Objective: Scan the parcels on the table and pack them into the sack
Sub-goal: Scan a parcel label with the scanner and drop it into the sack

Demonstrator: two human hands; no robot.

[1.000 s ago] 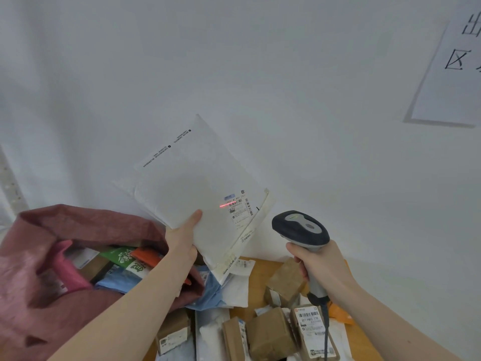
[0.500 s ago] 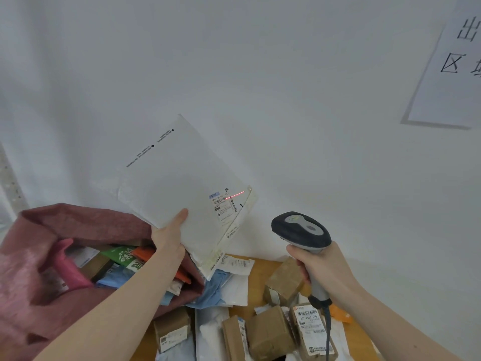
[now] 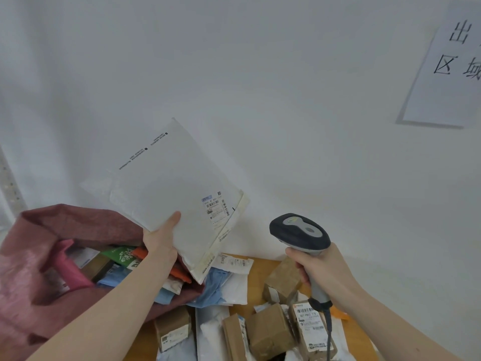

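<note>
My left hand (image 3: 161,243) holds a flat white mailer (image 3: 166,188) up in front of the wall, its small label (image 3: 215,207) facing me at the lower right. My right hand (image 3: 322,267) grips a grey and black barcode scanner (image 3: 299,234) to the right of the mailer, head aimed toward it; no red line shows on the label. The open dark red sack (image 3: 33,256) lies at the left, just below the mailer, with several parcels inside. Brown boxes (image 3: 270,332) and white bags lie on the wooden table (image 3: 260,272).
A white wall stands right behind the table. A paper sign (image 3: 447,74) with black characters hangs at the upper right. The scanner's cable (image 3: 328,334) drops down over a labelled brown box (image 3: 309,327). A blue bag (image 3: 216,285) lies at the sack's mouth.
The red scan line that lay on the mailer's label has gone out. The mailer has drifted left, toward the sack. The scanner has hardly moved.
</note>
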